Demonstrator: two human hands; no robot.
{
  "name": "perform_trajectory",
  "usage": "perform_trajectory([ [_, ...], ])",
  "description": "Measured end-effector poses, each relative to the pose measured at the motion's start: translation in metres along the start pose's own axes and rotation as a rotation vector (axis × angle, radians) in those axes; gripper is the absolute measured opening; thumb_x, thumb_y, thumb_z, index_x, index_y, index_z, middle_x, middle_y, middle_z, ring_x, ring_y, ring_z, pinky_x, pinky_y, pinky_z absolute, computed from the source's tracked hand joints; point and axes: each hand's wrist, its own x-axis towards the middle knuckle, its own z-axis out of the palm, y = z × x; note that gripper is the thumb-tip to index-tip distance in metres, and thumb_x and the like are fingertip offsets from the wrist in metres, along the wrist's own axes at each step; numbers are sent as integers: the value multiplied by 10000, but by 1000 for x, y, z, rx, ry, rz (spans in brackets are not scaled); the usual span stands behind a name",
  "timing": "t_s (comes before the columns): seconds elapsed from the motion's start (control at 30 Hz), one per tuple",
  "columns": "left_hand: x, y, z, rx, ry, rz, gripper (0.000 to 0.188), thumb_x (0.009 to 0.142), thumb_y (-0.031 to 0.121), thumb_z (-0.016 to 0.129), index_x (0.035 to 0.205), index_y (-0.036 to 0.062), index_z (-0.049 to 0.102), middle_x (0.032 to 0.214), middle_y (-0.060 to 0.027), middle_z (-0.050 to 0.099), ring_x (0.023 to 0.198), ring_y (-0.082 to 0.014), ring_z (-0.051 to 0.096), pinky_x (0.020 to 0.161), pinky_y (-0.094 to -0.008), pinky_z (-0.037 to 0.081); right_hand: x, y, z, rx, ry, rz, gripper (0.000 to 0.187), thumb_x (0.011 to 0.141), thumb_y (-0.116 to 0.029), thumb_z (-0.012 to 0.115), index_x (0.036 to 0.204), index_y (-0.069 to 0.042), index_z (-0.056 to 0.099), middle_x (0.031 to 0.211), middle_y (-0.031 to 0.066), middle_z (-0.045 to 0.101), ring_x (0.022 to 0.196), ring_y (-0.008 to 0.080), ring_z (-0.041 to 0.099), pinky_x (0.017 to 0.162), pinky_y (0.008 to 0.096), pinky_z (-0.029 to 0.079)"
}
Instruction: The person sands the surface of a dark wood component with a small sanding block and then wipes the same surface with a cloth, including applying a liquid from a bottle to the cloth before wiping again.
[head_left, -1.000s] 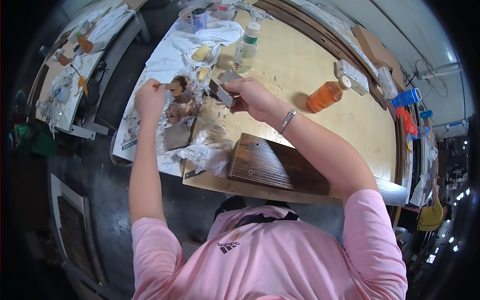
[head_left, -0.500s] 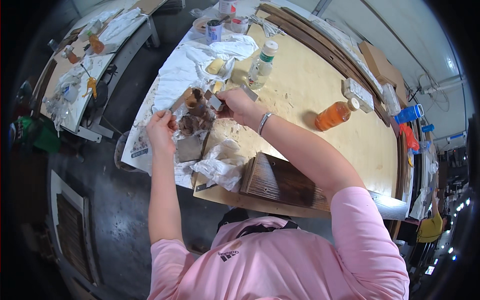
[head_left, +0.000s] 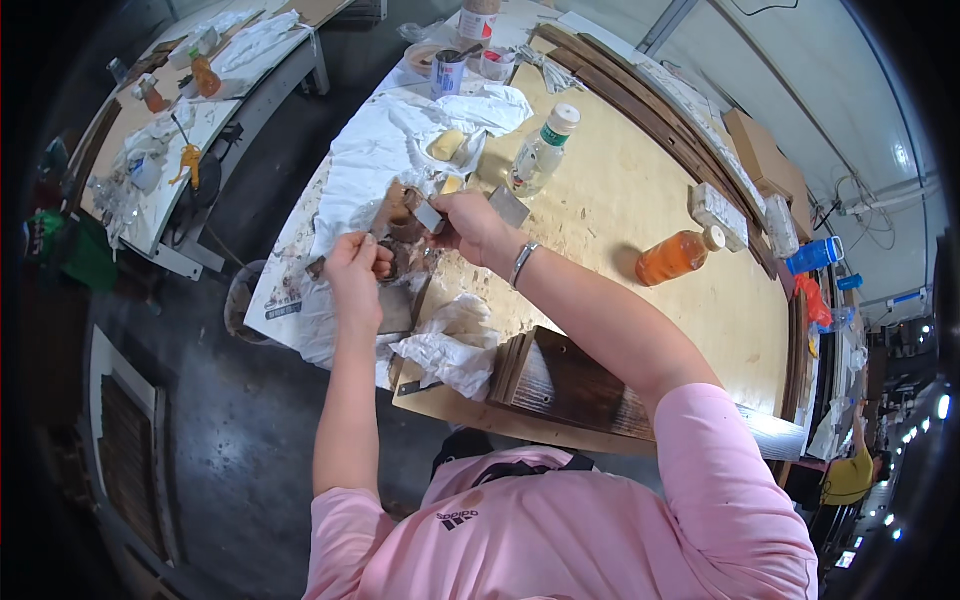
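Note:
My right hand (head_left: pixel 478 232) is closed on a small flat metal scraper (head_left: pixel 428 217), its plate standing out to the left of the fingers. My left hand (head_left: pixel 357 266) is closed, thumb against fingers; whatever it may pinch is hidden. Between the hands lies crumpled plastic smeared with brown putty (head_left: pixel 402 228). A grey metal plate (head_left: pixel 397 308) rests beside my left wrist, and another grey plate (head_left: pixel 509 206) lies just beyond my right hand. A crumpled white cloth (head_left: pixel 455 345) is nearer to me, next to dark brown wooden boards (head_left: pixel 560 370).
A clear bottle with a green label (head_left: pixel 542 150) stands past my right hand; an orange drink bottle (head_left: pixel 677 256) is to the right. White sheeting (head_left: pixel 375 145), a yellowish lump (head_left: pixel 446 146) and a paint can (head_left: pixel 447 75) occupy the far left. Long brown strips (head_left: pixel 640 110) line the back edge.
My left hand has moved right and closer to the putty-smeared plastic, its fingers more curled. My right hand keeps the scraper beside the putty. The whole view has shifted slightly.

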Motion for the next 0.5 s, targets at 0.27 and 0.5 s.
perform_trajectory([
  [0.27, 2, -10, 15, 60, 28, 52, 101, 992, 66, 539, 923, 11, 588, 682, -31, 605, 545, -74, 495, 517, -228, 412, -7, -1, 2, 30, 25, -5, 196, 981, -124, 504, 892, 9, 618, 777, 103, 635, 640, 206, 607, 596, 356, 516],
  [0.5, -2, -18, 14, 21, 19, 17, 104, 991, 71, 544, 921, 16, 597, 676, -26, 597, 539, -76, 488, 514, -222, 408, -15, -3, -3, -33, 12, -39, 178, 966, -105, 514, 884, 6, 626, 778, 89, 626, 634, 197, 583, 588, 351, 503],
])
